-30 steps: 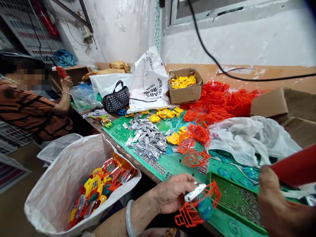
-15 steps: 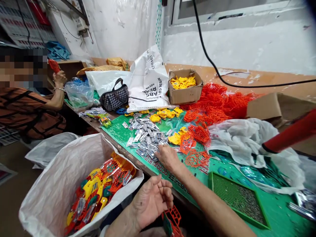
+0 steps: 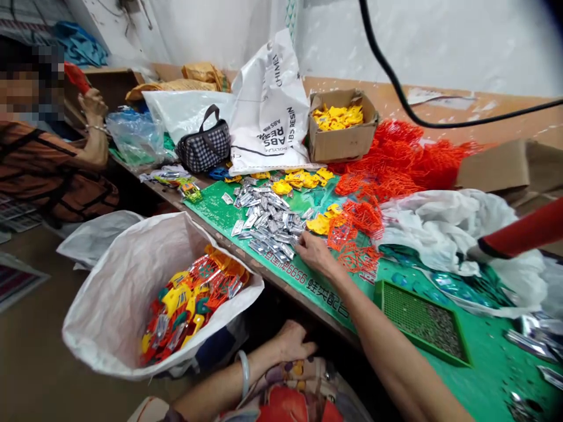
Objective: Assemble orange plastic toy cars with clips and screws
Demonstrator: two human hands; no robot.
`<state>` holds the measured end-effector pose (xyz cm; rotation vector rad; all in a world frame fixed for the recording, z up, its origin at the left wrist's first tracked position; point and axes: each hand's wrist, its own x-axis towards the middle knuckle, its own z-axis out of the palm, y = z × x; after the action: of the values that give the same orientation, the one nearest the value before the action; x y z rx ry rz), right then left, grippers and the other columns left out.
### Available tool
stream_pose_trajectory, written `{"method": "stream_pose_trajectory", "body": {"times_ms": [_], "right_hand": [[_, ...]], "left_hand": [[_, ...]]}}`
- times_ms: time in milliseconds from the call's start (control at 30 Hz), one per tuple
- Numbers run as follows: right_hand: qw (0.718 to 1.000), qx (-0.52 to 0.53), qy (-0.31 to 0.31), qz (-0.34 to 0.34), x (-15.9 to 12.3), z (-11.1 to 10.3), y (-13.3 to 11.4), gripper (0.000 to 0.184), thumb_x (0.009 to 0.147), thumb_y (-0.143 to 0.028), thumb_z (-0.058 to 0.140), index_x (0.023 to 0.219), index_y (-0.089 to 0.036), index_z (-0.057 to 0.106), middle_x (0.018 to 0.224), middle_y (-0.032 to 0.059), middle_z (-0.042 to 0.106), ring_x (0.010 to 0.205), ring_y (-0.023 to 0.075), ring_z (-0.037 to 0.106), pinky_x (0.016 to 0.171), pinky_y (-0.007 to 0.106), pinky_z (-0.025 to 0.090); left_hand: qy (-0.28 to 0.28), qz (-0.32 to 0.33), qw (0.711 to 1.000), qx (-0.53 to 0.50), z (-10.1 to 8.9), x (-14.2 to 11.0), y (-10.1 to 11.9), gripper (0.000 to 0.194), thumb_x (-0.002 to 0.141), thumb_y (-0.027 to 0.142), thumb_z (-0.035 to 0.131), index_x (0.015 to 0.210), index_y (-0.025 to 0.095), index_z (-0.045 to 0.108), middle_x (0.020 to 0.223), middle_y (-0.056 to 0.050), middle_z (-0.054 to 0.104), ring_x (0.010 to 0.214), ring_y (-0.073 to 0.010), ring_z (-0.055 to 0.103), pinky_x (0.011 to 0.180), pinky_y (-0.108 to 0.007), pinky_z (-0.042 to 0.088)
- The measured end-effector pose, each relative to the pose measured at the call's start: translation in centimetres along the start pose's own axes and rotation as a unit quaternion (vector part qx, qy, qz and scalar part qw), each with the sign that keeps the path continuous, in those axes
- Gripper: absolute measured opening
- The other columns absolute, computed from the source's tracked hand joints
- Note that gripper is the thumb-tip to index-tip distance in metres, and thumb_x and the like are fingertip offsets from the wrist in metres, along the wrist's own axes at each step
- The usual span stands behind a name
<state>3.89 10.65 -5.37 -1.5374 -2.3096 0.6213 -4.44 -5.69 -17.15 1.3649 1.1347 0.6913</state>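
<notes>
My right hand (image 3: 314,252) reaches onto the table, its fingers bent and closed at the near right edge of a heap of small silver pieces (image 3: 270,214). Whatever sits between those fingertips is hidden. Low over my lap, just off the table edge, my left hand (image 3: 292,341) shows its back; its fingers curl under, and their contents cannot be seen. Yellow plastic parts (image 3: 319,224) and flat red-orange lattice parts (image 3: 358,255) lie beyond my right hand. Left of my hands, a large white sack (image 3: 109,328) holds mixed red, yellow, green and silver pieces (image 3: 189,305).
A green mesh tray (image 3: 422,322) of small dark bits lies right of my forearm. Behind are a carton (image 3: 343,143) of yellow parts, a red lattice pile (image 3: 409,155), a printed white bag (image 3: 270,117) and a checked bag (image 3: 204,146). Another person (image 3: 48,158) sits at left, raising something red.
My left hand has turned from palm up to back up and lowered toward my lap; the red lattice piece beneath it is out of sight. My right hand stays at the silver heap. The view has tilted down.
</notes>
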Motion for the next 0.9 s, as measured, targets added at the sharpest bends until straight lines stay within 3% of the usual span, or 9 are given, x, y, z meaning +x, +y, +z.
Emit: {"method": "stream_pose_trajectory", "body": {"times_ms": [167, 333, 500, 667, 733, 800, 867, 900], "right_hand": [[1.000, 0.017, 0.001, -0.016, 0.2, 0.2, 0.4, 0.007, 0.086, -0.016, 0.049, 0.085, -0.017, 0.055, 0.074, 0.0028, 0.059, 0.068, 0.0153, 0.047, 0.063, 0.026, 0.031], [0.999, 0.029, 0.016, -0.021, -1.3, -0.5, 0.0, 0.010, 0.085, -0.014, 0.047, 0.079, -0.019, 0.053, 0.068, 0.0012, 0.056, 0.064, 0.0149, 0.046, 0.060, 0.026, 0.030], [0.998, 0.041, 0.043, -0.006, -6.1, -2.2, 0.1, 0.010, 0.078, -0.012, 0.051, 0.072, -0.021, 0.050, 0.059, -0.0024, 0.051, 0.056, 0.0131, 0.046, 0.055, 0.025, 0.027], [0.994, 0.064, 0.079, 0.044, -11.3, -4.3, 2.2, 0.013, 0.082, -0.016, 0.048, 0.071, -0.022, 0.043, 0.060, -0.0037, 0.052, 0.056, 0.0121, 0.049, 0.053, 0.022, 0.033], [0.992, 0.063, 0.087, 0.071, -12.5, -4.8, 3.2, 0.014, 0.085, -0.018, 0.045, 0.072, -0.022, 0.041, 0.061, -0.0031, 0.053, 0.056, 0.0124, 0.051, 0.053, 0.021, 0.035], [0.991, 0.051, 0.087, 0.089, -13.1, -4.9, 3.9, 0.013, 0.086, -0.017, 0.044, 0.074, -0.021, 0.045, 0.063, -0.0008, 0.057, 0.058, 0.0139, 0.055, 0.054, 0.022, 0.036], [0.992, 0.032, 0.076, 0.095, -13.2, -4.4, 3.9, 0.012, 0.086, -0.015, 0.044, 0.080, -0.019, 0.053, 0.068, 0.0032, 0.064, 0.062, 0.0167, 0.059, 0.057, 0.025, 0.038], [0.993, 0.022, 0.068, 0.095, -13.1, -4.1, 3.6, 0.013, 0.085, -0.013, 0.045, 0.085, -0.017, 0.057, 0.073, 0.0061, 0.068, 0.065, 0.0188, 0.062, 0.059, 0.026, 0.039]], "left_hand": [[-0.065, -0.006, 0.997, 0.034, 1.2, -0.6, -0.7, 0.007, 0.064, 0.024, 0.068, 0.057, 0.026, 0.069, 0.052, 0.000, 0.059, 0.073, -0.0259, 0.063, 0.077, -0.035, 0.045], [-0.107, -0.023, 0.992, 0.065, 1.5, -0.8, 0.9, 0.013, 0.069, 0.024, 0.062, 0.069, 0.025, 0.075, 0.057, 0.002, 0.064, 0.067, -0.0218, 0.061, 0.068, -0.030, 0.044], [-0.178, -0.045, 0.980, 0.081, -0.1, -2.2, 4.8, 0.024, 0.074, 0.024, 0.059, 0.089, 0.024, 0.078, 0.073, 0.001, 0.071, 0.067, -0.0177, 0.060, 0.057, -0.024, 0.042], [-0.273, -0.093, 0.957, 0.019, -4.0, -2.6, 11.6, 0.029, 0.076, 0.019, 0.054, 0.095, 0.019, 0.076, 0.069, 0.001, 0.068, 0.061, -0.0142, 0.057, 0.058, -0.022, 0.043], [-0.225, -0.070, 0.972, 0.022, -5.3, -1.6, 14.4, 0.026, 0.080, 0.021, 0.053, 0.096, 0.018, 0.073, 0.065, 0.002, 0.066, 0.062, -0.0136, 0.056, 0.062, -0.022, 0.043], [-0.132, 0.005, 0.988, 0.082, -5.8, 0.3, 16.7, 0.023, 0.087, 0.028, 0.051, 0.087, 0.018, 0.072, 0.062, 0.003, 0.063, 0.061, -0.0133, 0.053, 0.061, -0.022, 0.040], [-0.022, 0.085, 0.983, 0.164, -5.5, 2.8, 18.2, 0.026, 0.090, 0.032, 0.048, 0.086, 0.019, 0.070, 0.068, 0.001, 0.063, 0.065, -0.0151, 0.054, 0.062, -0.024, 0.040], [-0.002, 0.119, 0.969, 0.214, -5.1, 4.1, 18.7, 0.026, 0.091, 0.031, 0.047, 0.090, 0.019, 0.070, 0.075, -0.001, 0.066, 0.070, -0.0167, 0.057, 0.066, -0.025, 0.041]]}}
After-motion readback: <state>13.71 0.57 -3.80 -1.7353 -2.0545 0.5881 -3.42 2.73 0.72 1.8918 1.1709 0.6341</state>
